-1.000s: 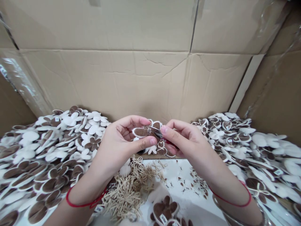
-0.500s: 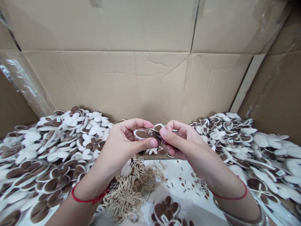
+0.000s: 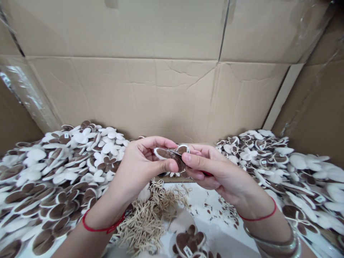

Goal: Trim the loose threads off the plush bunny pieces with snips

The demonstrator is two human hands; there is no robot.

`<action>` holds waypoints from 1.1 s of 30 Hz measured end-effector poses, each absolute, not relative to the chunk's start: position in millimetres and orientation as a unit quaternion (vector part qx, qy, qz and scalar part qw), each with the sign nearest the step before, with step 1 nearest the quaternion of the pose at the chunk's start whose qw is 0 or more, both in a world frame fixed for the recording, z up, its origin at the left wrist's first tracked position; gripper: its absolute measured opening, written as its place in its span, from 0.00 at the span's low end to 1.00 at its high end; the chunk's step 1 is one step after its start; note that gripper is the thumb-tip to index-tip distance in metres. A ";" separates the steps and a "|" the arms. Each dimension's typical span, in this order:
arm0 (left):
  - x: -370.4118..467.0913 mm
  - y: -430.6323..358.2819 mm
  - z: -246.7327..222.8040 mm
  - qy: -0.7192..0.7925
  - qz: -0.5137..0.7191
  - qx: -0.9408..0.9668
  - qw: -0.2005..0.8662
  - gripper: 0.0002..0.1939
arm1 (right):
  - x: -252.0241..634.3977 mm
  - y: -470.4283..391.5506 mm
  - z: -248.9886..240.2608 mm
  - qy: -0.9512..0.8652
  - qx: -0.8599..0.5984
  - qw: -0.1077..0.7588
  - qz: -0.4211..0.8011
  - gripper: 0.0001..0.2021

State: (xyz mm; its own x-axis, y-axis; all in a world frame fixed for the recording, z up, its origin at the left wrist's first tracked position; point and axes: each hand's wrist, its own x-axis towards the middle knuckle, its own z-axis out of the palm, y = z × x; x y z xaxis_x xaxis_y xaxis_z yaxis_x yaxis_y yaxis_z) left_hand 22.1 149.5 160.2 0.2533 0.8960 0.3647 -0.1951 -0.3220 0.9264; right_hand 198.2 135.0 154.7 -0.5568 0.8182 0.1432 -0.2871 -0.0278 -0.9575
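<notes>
My left hand [image 3: 141, 163] pinches a flower-shaped fabric piece [image 3: 162, 153], brown plush with a white edge, between thumb and fingers. In my right hand [image 3: 215, 166] is a small pair of scissors [image 3: 176, 154]; a bit of red handle shows under the fingers. The blades lie across the middle of the fabric flower, between its petals, pointing left. My right fingers hide most of the handle. A small white label shows at the flower's right petal, close to my right thumb.
Heaps of brown-and-white fabric flowers lie at left [image 3: 61, 200] and right [image 3: 268, 157]. A tangle of beige cord loops [image 3: 150, 215] sits below my hands, beside scattered brown scraps [image 3: 215, 209] on the white surface. More flowers [image 3: 189, 238] lie in front; a cardboard wall [image 3: 150, 96] stands behind.
My right hand has turned slightly, its fingers curling more around the scissors. The fabric flower has tilted a little, and the blades have shifted slightly over its middle.
</notes>
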 end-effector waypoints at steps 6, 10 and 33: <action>22.3 152.2 159.2 0.282 0.536 0.609 0.512 0.17 | 194.9 135.6 152.7 -0.562 -0.243 0.430 0.664 0.17; 23.3 152.4 159.3 0.270 0.538 0.602 0.524 0.16 | 194.9 136.4 152.2 -0.566 -0.248 0.428 0.659 0.16; 23.2 156.0 152.6 0.220 0.584 0.617 0.480 0.16 | 190.9 137.9 151.1 -0.542 -0.224 0.482 0.650 0.23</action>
State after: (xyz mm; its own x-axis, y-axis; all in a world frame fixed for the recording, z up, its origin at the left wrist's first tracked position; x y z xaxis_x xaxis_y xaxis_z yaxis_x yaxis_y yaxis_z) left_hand 23.2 156.0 152.6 0.2219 0.8317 0.5089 -0.2885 -0.4426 0.8491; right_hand 190.9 137.9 151.1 -0.4346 0.8705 0.2310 -0.3838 0.0530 -0.9219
